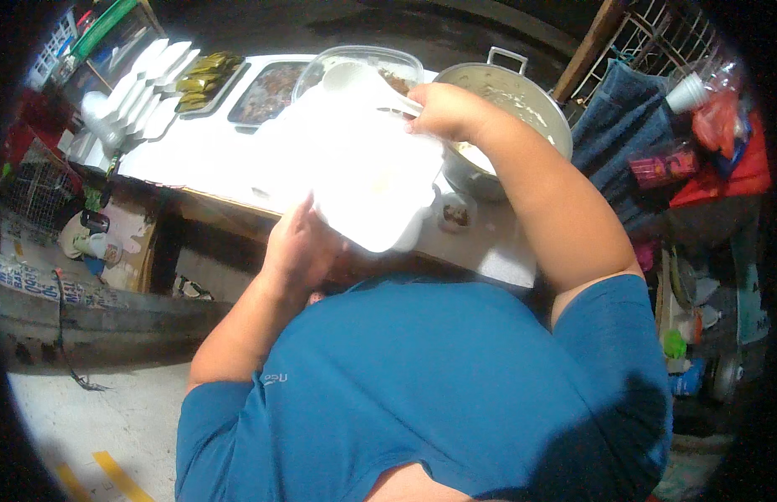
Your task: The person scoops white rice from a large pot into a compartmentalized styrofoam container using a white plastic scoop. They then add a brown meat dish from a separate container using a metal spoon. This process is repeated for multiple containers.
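Observation:
My right hand [442, 113] grips the handle of a white serving spoon [357, 78], whose bowl is over a clear plastic tub [417, 59] of brown food. Below it, my left hand [300, 245] holds the near left side of a white foam container [388, 213]. Glare washes out its inside, so its contents cannot be told. A large metal pot [561, 128] with pale food on its inner wall stands beyond my right forearm. Close to the container's right side sits a small clear cup [455, 216] with dark bits in it.
Left of the tub lie a covered tray of brown food [269, 94] and a tray of leaf-wrapped food [203, 78]. White foam containers [137, 103] are stacked at the table's far left. Jeans cloth [633, 125] and plastic bags [718, 122] hang at the right.

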Available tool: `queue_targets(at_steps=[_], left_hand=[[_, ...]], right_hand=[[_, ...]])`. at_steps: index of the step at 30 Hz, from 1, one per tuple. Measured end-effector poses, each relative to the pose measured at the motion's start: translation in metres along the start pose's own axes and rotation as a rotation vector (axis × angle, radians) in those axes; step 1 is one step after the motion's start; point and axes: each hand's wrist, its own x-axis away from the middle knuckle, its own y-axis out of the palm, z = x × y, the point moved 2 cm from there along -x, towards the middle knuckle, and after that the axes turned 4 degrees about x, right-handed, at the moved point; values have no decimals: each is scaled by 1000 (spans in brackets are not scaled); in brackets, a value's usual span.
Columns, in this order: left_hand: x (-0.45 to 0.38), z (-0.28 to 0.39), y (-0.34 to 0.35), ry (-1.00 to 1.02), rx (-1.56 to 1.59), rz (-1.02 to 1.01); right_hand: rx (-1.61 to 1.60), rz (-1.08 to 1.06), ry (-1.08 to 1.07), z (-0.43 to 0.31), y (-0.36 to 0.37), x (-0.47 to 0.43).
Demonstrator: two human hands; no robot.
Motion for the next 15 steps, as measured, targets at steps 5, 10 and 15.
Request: queue_targets(at_steps=[5, 10, 15], left_hand=[[13, -8, -7, -56, 71, -55], [13, -19, -14, -125, 123, -73], [17, -40, -40, -245, 47, 5]], right_hand=[[27, 39, -1, 7, 6, -15], [30, 54, 34, 14, 2, -19], [-201, 54, 96, 21, -5, -15]])
